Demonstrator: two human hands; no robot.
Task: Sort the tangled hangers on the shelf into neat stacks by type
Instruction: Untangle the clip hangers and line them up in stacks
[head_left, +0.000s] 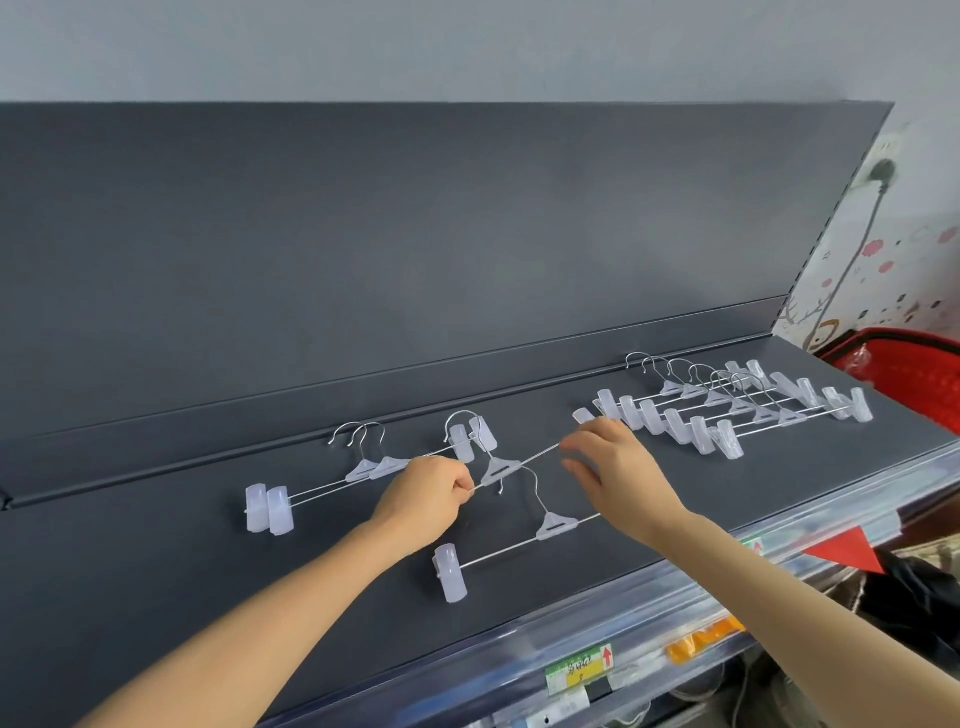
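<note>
My left grip (423, 496) pinched the thin wire bar of a hanger (500, 470) lying on the shelf (156, 571), light, stiff and likely to snag by its hook, while my right grip (621, 470) spread loose-fingered over the bar's far end, hold unclear.

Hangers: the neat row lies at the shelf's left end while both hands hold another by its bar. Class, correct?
No. The head view shows the neat row at the shelf's right end; left hand and right hand hold another hanger by its bar.
</note>
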